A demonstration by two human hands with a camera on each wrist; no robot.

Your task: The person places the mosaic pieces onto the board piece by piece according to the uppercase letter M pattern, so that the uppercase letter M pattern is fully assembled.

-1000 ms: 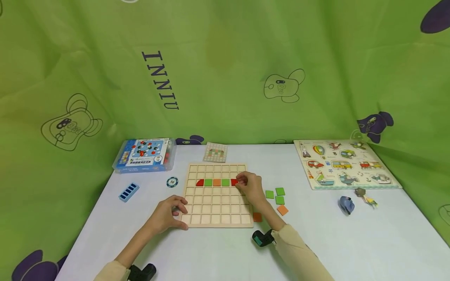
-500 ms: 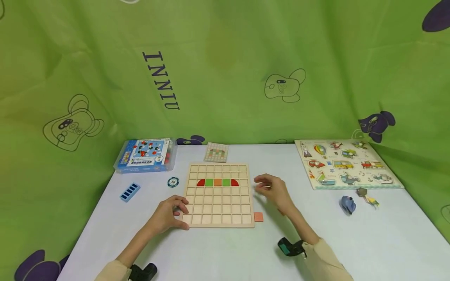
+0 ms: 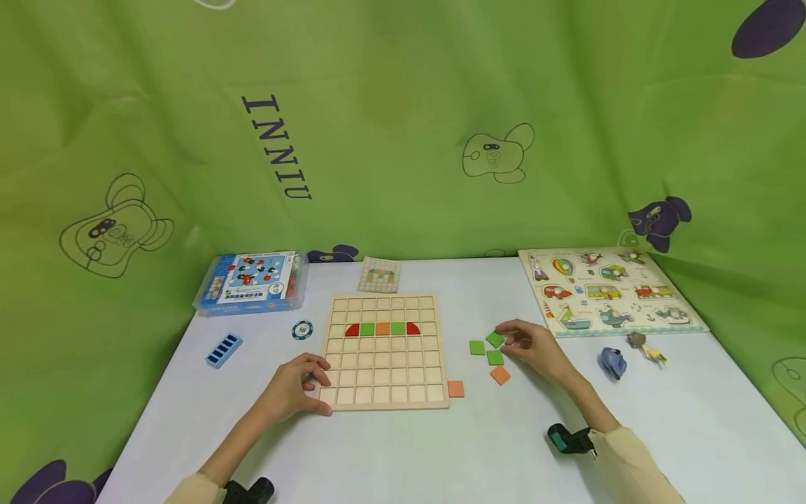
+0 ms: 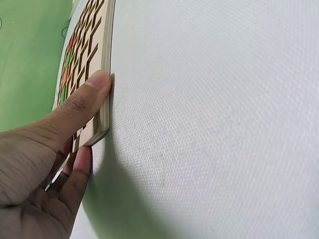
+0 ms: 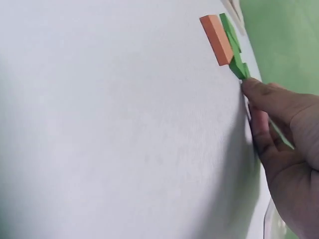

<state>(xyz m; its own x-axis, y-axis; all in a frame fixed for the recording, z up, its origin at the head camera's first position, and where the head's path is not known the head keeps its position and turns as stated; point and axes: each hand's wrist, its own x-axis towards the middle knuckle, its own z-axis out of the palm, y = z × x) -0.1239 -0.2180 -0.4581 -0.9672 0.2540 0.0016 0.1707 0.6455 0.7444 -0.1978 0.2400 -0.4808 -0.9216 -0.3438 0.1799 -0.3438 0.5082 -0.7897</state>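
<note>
A wooden grid board (image 3: pixel 380 360) lies mid-table, with a row of square tiles in it: green, orange (image 3: pixel 383 328), green, with a red quarter-round piece (image 3: pixel 412 328) at each end. My left hand (image 3: pixel 292 386) grips its near left corner, thumb on the near edge and fingers at the left side. To the right of the board, my right hand (image 3: pixel 535 349) pinches a green square tile (image 3: pixel 495 339) at its right corner. Two more green tiles (image 3: pixel 477 348) and an orange tile (image 3: pixel 500 375) lie close by. Another orange tile (image 3: pixel 456 388) lies against the board's right edge.
Behind the board is a pattern card (image 3: pixel 379 275). A boxed molecule set (image 3: pixel 250 282), a round chip (image 3: pixel 302 330) and a blue slotted block (image 3: pixel 223 350) are at left. A vehicle puzzle board (image 3: pixel 604 292) and small toy figures (image 3: pixel 613 363) are at right.
My right hand has left the red quarter-round piece in the board and moved right to the loose tiles. The green tile it touches has turned askew. My left hand keeps to the board's corner.
</note>
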